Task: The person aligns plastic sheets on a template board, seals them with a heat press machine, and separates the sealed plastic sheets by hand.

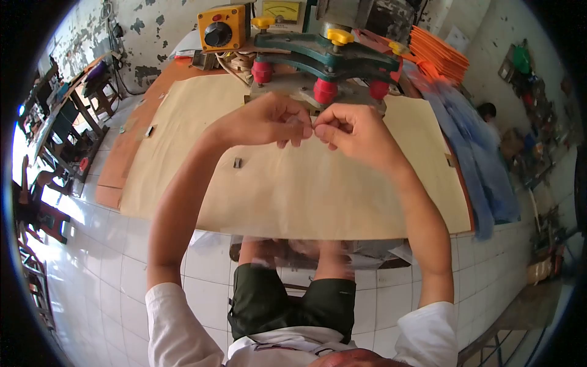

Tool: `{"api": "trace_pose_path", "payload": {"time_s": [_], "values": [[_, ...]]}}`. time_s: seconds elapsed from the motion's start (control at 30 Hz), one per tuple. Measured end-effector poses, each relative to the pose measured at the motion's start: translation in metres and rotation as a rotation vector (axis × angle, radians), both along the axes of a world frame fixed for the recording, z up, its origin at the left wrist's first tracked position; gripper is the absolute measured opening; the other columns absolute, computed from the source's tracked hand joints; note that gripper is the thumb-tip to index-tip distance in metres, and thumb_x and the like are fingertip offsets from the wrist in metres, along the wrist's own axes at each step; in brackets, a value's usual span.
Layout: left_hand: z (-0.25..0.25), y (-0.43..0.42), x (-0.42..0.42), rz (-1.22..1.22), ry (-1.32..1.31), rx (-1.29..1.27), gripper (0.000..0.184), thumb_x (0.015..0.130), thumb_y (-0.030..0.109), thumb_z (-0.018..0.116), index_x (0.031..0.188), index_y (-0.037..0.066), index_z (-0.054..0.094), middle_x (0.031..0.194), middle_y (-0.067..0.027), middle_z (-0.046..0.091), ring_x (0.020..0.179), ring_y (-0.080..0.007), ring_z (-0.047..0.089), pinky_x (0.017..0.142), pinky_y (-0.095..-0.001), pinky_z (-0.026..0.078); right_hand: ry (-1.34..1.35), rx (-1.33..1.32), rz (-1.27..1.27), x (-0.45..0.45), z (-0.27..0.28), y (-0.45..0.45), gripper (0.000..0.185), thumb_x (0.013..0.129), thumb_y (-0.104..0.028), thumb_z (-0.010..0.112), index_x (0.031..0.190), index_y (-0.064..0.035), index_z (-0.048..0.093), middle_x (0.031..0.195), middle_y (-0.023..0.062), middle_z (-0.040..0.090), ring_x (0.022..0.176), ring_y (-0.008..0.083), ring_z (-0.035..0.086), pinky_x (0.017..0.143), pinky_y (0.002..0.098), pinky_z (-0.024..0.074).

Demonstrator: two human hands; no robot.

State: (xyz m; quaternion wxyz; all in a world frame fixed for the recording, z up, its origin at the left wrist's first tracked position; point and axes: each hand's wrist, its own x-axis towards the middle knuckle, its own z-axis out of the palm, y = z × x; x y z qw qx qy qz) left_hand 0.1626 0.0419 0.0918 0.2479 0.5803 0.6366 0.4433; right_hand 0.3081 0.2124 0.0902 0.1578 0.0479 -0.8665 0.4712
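At the far left, a cluttered bench (73, 104) stands apart from the orange tabletop (113, 174), across the tiled floor (104, 244). A beige sheet (177, 134) covers much of the tabletop, with one small metallic piece (150, 131) near its left side and another dark piece (237, 163) below the left forearm. Above the sheet, at the back, sits a yellow box with a black knob (222, 29).

The left hand (269, 122) reaches in with curled fingers, its thumb and fingertips pressed together on the upper part of a clear film (306, 196). The film is over the middle of the beige sheet, running from the fingertips down toward the person's lap. Its sides are blurred and see-through, so I cannot tell which way its long axis lies.

The right hand (354, 128) pinches the film between thumb and forefinger, its fingertips just beside the left's. Behind both hands stands a green metal frame (330, 58) with yellow knobs and red supports. At the right are a stack of orange sheets (437, 52) and blue plastic (474, 147) draped over the table edge.
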Motion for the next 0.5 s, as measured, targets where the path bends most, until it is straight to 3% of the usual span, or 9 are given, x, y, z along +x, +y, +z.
{"api": "trace_pose_path", "payload": {"time_s": [0.17, 0.23, 0.5], "values": [[-0.032, 0.003, -0.018, -0.065, -0.173, -0.028, 0.021, 0.09, 0.018, 0.066, 0.093, -0.002, 0.067, 0.079, -0.0048, 0.066, 0.071, -0.0117, 0.062, 0.061, -0.0259, 0.049, 0.011, -0.05, -0.056, -0.01, -0.028, 0.01, 0.013, 0.087, -0.012, 0.071, 0.088, 0.0002, 0.068, 0.067, -0.0021, 0.06, 0.059, 0.0022, 0.05, 0.052, 0.022, 0.0405], [-0.036, 0.0, -0.013, -0.049, -0.228, -0.073, 0.017, 0.089, 0.014, 0.065, 0.092, -0.003, 0.067, 0.079, -0.0048, 0.067, 0.071, -0.0113, 0.062, 0.063, -0.0266, 0.049, 0.098, -0.069, -0.043, -0.01, -0.047, 0.014, 0.014, 0.087, -0.014, 0.071, 0.087, -0.001, 0.068, 0.065, -0.0033, 0.057, 0.057, 0.0014, 0.047, 0.051, 0.0209, 0.0379], [-0.043, -0.001, -0.012, -0.05, -0.2, 0.039, 0.008, 0.083, 0.004, 0.07, 0.084, -0.003, 0.067, 0.074, -0.0067, 0.067, 0.069, -0.0111, 0.062, 0.064, -0.0261, 0.048, 0.025, -0.2, -0.021, -0.002, -0.054, 0.008, 0.018, 0.093, -0.019, 0.065, 0.088, -0.0018, 0.062, 0.062, -0.0042, 0.052, 0.056, 0.0016, 0.043, 0.051, 0.0208, 0.0349]]}}
